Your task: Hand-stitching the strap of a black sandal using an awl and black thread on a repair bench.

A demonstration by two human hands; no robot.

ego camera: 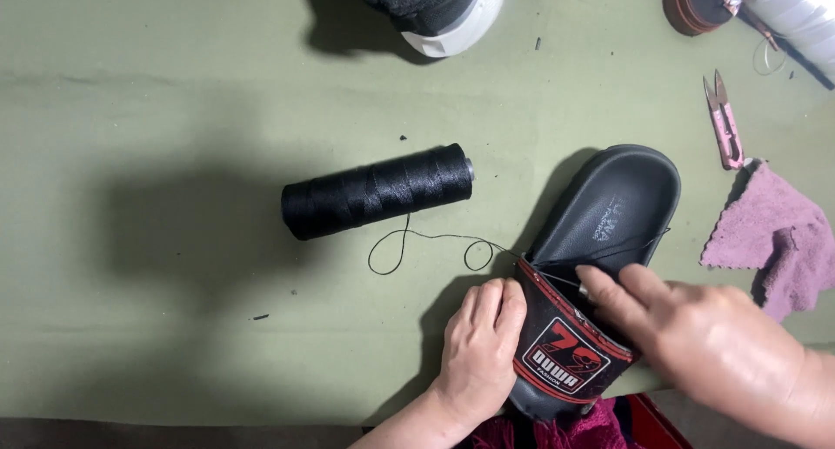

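Head view looks straight down on a bench [174,240] covered in matte olive-green sheeting. A black slide sandal [609,214] of smooth moulded rubber lies at the near right, heel end pointing away, its footbed dished and faintly stamped. Across its near end runs a wide black strap [565,349] edged in red, carrying a red, white and black badge of slanted outline.

The left hand [478,349] clasps the strap's left edge, fingers curled over it. The right hand [696,336] rests on the strap's far edge, fingertips pinching a thin metal needle [565,281] that pokes out toward the left; the hand is closed on it. Fine black thread [409,240] runs from the strap in two loose loops over the bench toward a cylindrical spool [376,192] of glossy black thread lying on its side, just beyond the sandal.

Well to the right, pink thread snips [724,123] lie beside a crumpled mauve terry cloth [778,236]. At the far edge sits part of a shoe with black knit upper and white sole [444,14], and at the far right corner a brown roll [696,3] next to a white ribbed spool [800,14]. Magenta fabric [557,432] shows under the sandal's near end.
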